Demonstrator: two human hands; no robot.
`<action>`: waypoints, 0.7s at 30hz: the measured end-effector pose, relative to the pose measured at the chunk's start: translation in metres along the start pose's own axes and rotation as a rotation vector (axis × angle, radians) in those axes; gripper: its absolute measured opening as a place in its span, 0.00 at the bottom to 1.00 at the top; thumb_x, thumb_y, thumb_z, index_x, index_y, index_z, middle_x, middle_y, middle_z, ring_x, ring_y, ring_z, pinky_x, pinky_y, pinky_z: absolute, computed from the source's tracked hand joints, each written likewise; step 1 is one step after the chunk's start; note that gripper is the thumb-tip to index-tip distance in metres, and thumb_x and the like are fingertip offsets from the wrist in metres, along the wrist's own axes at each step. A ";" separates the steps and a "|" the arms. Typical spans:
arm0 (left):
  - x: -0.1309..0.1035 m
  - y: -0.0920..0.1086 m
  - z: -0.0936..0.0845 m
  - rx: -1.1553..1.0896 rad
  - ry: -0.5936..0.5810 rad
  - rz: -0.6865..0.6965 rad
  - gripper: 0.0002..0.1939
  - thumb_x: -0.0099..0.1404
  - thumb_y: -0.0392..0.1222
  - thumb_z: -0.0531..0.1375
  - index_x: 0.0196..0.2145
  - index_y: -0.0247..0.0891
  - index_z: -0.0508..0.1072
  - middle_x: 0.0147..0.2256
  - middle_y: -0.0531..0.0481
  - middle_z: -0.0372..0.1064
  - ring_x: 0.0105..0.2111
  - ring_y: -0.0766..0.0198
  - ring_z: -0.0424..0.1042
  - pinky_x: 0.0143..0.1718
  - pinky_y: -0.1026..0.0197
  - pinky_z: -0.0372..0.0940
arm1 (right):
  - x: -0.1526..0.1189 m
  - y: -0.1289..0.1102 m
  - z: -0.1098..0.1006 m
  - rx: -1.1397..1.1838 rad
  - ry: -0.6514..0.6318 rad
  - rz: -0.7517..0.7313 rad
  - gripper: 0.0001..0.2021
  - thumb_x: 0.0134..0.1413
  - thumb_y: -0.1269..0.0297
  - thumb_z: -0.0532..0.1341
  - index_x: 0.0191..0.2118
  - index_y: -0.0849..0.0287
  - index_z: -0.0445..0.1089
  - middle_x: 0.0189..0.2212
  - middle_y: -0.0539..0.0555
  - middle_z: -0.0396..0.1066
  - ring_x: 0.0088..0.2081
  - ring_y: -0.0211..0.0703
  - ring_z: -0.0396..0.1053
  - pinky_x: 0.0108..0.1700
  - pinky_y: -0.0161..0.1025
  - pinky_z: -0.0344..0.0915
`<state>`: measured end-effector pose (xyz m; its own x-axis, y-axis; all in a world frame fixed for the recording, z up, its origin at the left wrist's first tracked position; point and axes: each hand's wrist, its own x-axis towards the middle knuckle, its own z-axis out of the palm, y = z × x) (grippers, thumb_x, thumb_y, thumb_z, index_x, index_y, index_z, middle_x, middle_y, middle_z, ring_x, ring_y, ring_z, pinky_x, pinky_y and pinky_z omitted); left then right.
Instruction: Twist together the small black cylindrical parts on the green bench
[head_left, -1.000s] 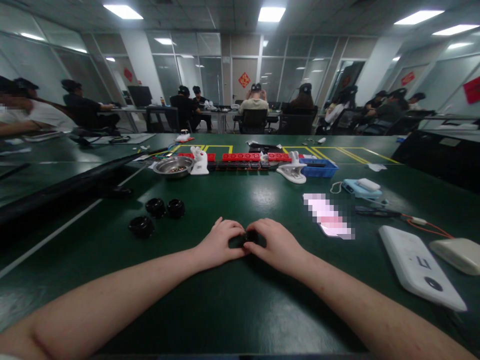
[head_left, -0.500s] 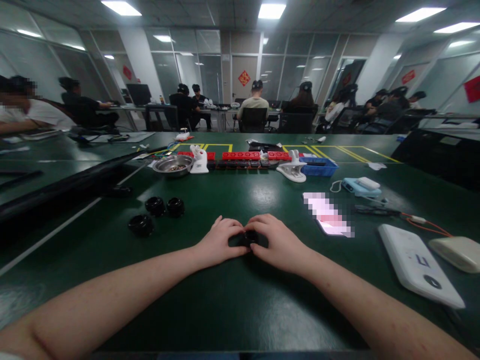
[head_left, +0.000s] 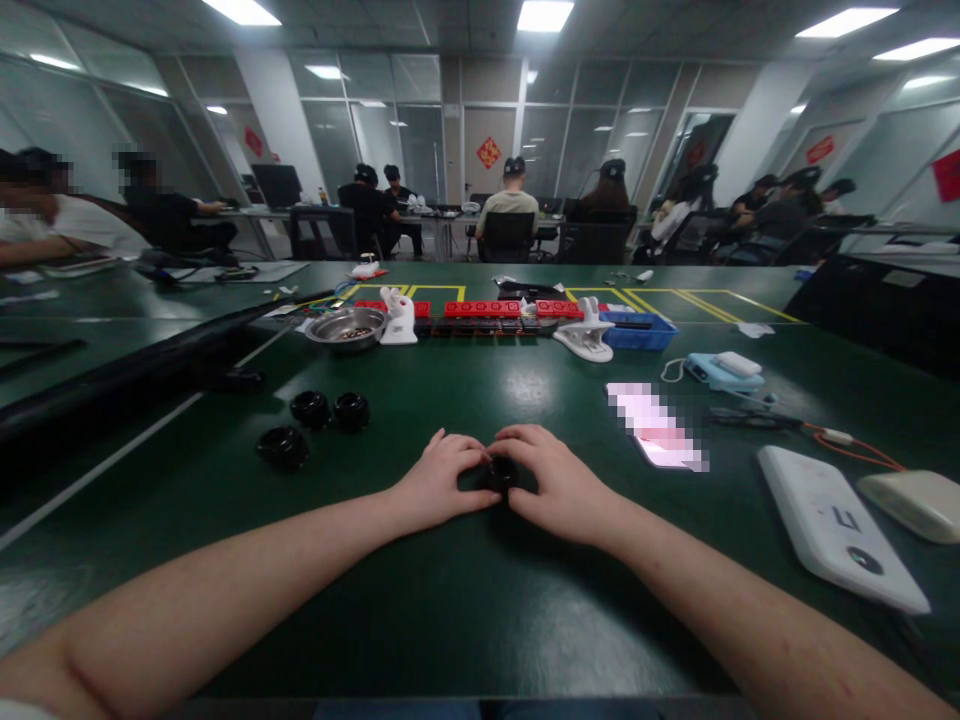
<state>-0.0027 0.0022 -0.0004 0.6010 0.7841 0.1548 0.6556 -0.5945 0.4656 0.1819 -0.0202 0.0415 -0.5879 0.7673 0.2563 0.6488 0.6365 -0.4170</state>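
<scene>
In the head view, a small glossy black round part [head_left: 501, 474] sits low over the green table, partly covered by fingers. My left hand [head_left: 444, 478] curls round its left side, thumb at the near edge and fingertips at the far edge. From the other side, my right hand [head_left: 559, 482] closes on it, with its fingertips at the top and its thumb beside the near right edge. Three similar black round parts stand to the left: one [head_left: 282, 447] nearer me, one [head_left: 310, 409] behind it and another [head_left: 351, 411] alongside.
Beyond my hands are a metal bowl [head_left: 346, 330] of small pieces, white clamps [head_left: 587, 338], red blocks [head_left: 481, 309] and a blue tray [head_left: 641, 335]. To the right lie a phone [head_left: 652, 428] and a white power bank [head_left: 844, 530]. Several people sit at desks farther back.
My right thumb has shifted slightly rightward off the front of the black part, showing more of it. My left hand stays almost where it was.
</scene>
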 end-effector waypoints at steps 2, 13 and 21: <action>0.000 0.000 0.000 -0.002 0.006 -0.001 0.15 0.53 0.51 0.58 0.37 0.41 0.68 0.42 0.50 0.63 0.46 0.56 0.60 0.53 0.40 0.40 | 0.000 0.000 0.001 -0.005 0.020 0.019 0.20 0.43 0.69 0.59 0.47 0.59 0.61 0.46 0.57 0.61 0.48 0.48 0.58 0.50 0.46 0.55; 0.001 0.000 0.001 0.000 0.004 0.002 0.15 0.53 0.50 0.59 0.36 0.42 0.68 0.42 0.50 0.63 0.46 0.56 0.60 0.53 0.39 0.41 | 0.000 0.001 0.000 -0.024 0.034 -0.005 0.09 0.44 0.69 0.59 0.36 0.58 0.66 0.36 0.53 0.64 0.40 0.43 0.61 0.42 0.41 0.59; 0.001 0.001 0.001 -0.015 0.012 -0.010 0.15 0.53 0.51 0.59 0.36 0.42 0.68 0.41 0.51 0.64 0.45 0.57 0.61 0.53 0.39 0.40 | 0.002 0.001 0.003 -0.110 0.085 0.185 0.15 0.44 0.53 0.59 0.34 0.59 0.64 0.32 0.54 0.67 0.36 0.45 0.63 0.35 0.39 0.59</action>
<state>-0.0015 0.0019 -0.0003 0.5885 0.7924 0.1606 0.6548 -0.5837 0.4802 0.1803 -0.0181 0.0389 -0.4142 0.8725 0.2592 0.7930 0.4857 -0.3678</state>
